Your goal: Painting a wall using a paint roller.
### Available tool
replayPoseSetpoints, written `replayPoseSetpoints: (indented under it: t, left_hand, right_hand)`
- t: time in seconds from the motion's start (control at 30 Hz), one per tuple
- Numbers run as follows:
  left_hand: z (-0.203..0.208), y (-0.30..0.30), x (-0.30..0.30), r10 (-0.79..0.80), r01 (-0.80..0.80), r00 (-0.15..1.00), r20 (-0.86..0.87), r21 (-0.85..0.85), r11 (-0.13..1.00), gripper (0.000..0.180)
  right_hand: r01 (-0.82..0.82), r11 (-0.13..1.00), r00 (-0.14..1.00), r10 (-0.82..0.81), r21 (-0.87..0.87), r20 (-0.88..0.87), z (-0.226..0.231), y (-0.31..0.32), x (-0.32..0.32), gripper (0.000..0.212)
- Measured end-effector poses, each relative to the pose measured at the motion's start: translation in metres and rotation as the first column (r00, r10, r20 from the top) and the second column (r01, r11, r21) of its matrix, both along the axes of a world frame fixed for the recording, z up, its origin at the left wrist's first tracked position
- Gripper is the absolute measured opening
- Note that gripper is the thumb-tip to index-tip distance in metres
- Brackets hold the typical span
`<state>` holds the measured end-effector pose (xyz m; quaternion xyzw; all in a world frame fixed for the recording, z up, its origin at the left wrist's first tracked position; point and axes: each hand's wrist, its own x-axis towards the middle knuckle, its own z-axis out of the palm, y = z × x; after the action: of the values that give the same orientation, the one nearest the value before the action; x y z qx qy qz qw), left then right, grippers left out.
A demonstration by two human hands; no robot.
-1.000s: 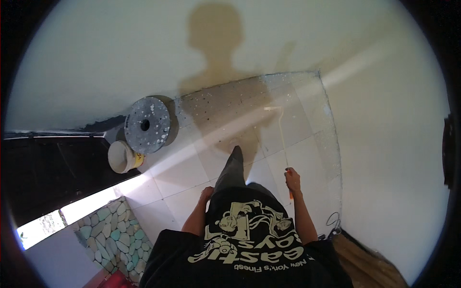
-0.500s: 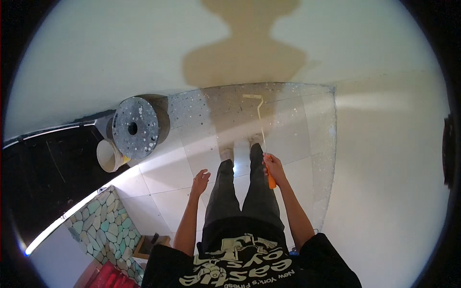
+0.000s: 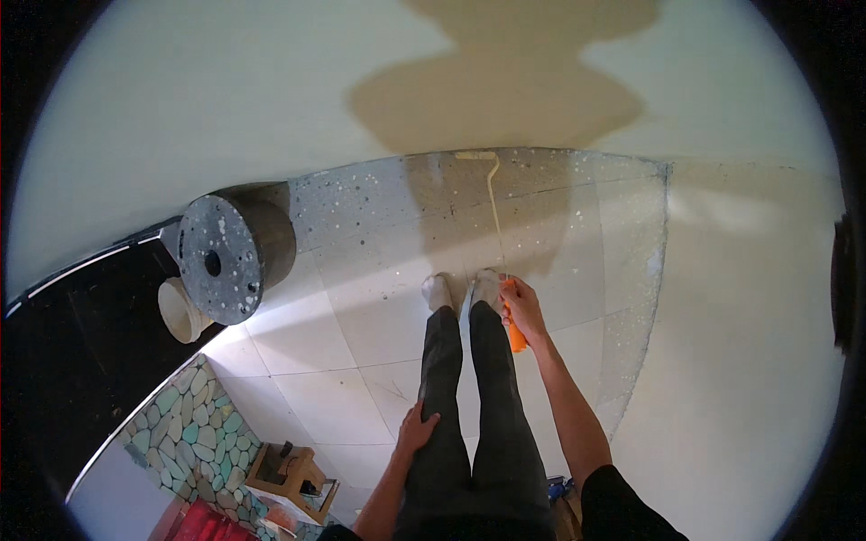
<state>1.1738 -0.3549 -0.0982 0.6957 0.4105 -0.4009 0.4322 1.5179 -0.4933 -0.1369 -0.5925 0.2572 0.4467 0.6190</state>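
Item: paint roller, orange grip, in closed R hand; head at floor's far edge, against wall base. L hand flat on thigh, holding nothing. Step: rolling low wall. Next, prob.: steady upward stroke.

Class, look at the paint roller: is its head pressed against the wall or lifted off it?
Against the wall: the paint roller head meets the wall's foot, right hand gripping its orange handle.

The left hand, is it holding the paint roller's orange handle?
No, the left hand rests on the person's left thigh, while the right hand grips the orange handle of the paint roller.
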Motion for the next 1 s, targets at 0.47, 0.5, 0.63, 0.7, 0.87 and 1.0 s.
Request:
replayPoseSetpoints:
  t: [0.47, 0.5, 0.63, 0.7, 0.87, 1.0]
  left_hand:
    - [-0.014, 0.002, -0.010, 0.243, -0.258, 0.948, -0.204, -0.052, 0.965, 0.065]
    - [-0.014, 0.002, -0.013, 0.198, -0.205, 0.964, -0.177, -0.020, 0.978, 0.064]
    - [-0.017, 0.003, -0.020, 0.205, -0.213, 0.953, -0.223, -0.016, 0.977, 0.062]
    - [-0.021, -0.002, -0.019, 0.244, -0.256, 0.949, -0.202, -0.036, 0.966, 0.061]
    - [-0.020, -0.004, -0.009, 0.220, -0.233, 0.949, -0.224, -0.030, 0.972, 0.059]
    - [-0.015, 0.002, -0.013, 0.220, -0.224, 0.952, -0.211, 0.005, 0.975, 0.059]
  right_hand:
    - [-0.037, 0.999, 0.999, 0.037, 0.015, -0.021, -0.046, 0.046, 0.005, 0.032]
    - [-0.039, 0.999, 0.999, 0.039, 0.017, -0.026, -0.051, 0.052, 0.004, 0.032]
    - [-0.036, 0.998, 0.997, 0.033, 0.050, 0.065, -0.081, 0.072, 0.011, 0.029]
    - [-0.043, 0.997, 0.994, 0.038, 0.056, 0.098, -0.104, 0.076, 0.031, 0.028]
    - [0.035, 0.997, 0.999, -0.036, 0.063, 0.021, -0.127, 0.092, 0.059, 0.027]
    - [-0.032, 0.997, 0.995, 0.025, 0.069, 0.096, -0.089, 0.087, 0.035, 0.032]
